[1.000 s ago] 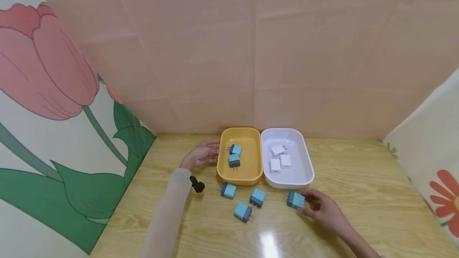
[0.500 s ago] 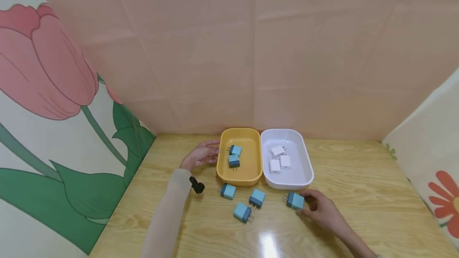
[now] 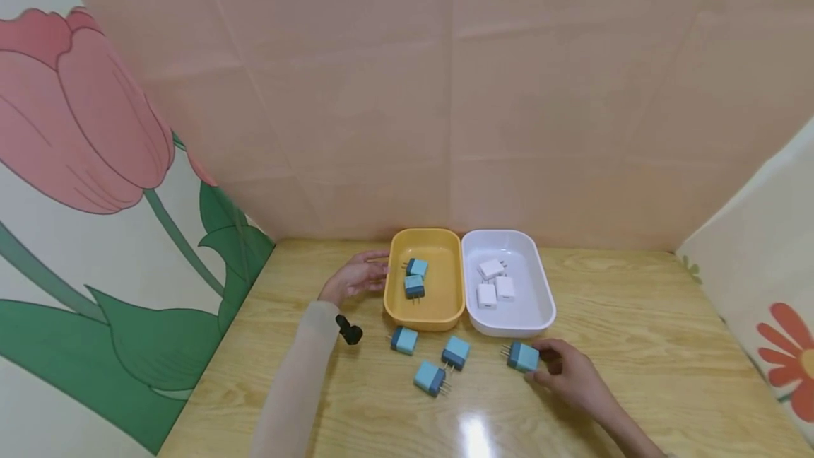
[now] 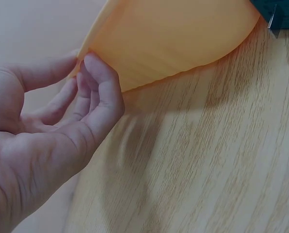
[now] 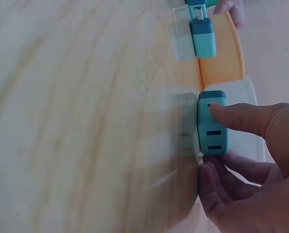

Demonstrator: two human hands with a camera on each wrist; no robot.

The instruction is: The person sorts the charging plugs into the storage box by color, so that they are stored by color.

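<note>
A blue two-tone charger (image 3: 525, 357) lies on the table in front of the white tray (image 3: 528, 302); my right hand (image 3: 575, 377) pinches it between thumb and fingers. In the right wrist view the thumb presses on one side of this charger (image 5: 213, 138), whose port face shows. With thumb and bent fingers, my left hand (image 3: 356, 278) grips the left rim of the yellow tray (image 3: 445, 281), also seen in the left wrist view, where the hand (image 4: 57, 111) holds the tray's edge (image 4: 173, 39). Two blue chargers (image 3: 415, 285) lie inside the yellow tray.
Three white chargers (image 3: 487, 295) lie in the white tray, which stands beside the yellow one. In front of the yellow tray are three more blue chargers (image 3: 429, 377) on the wooden table (image 3: 610, 288). A pink cloth (image 3: 356, 126) hangs behind.
</note>
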